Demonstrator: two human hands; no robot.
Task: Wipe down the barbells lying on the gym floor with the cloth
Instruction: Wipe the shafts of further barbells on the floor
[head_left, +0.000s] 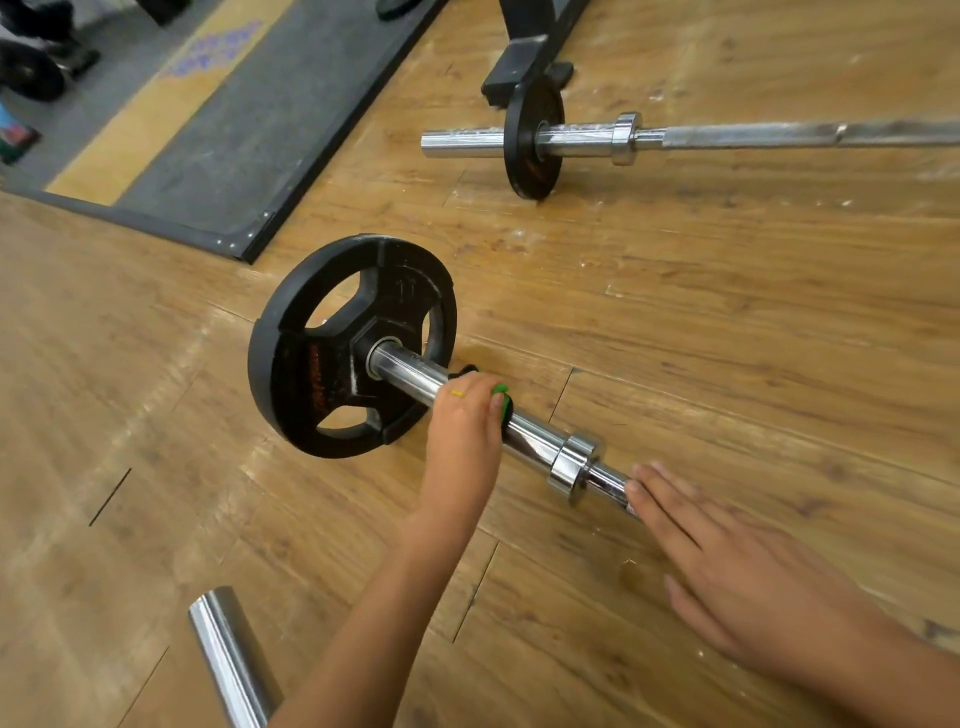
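Wooden gym floor (727, 312). Left hand (462, 415) fingers (496, 408) curled round green cloth (501, 389) on near barbell (530, 441) sleeve, just beside black plate (332, 353). Right hand (727, 566) fingers straight, pressing shaft. Risks: bar rolling under push; cloth snagging at collar (574, 465). Second barbell (727, 136) well apart, open floor between.

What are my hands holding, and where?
The left hand grips the green cloth around the barbell sleeve, between plate and collar. The right hand holds nothing; its straight fingers touch the shaft.
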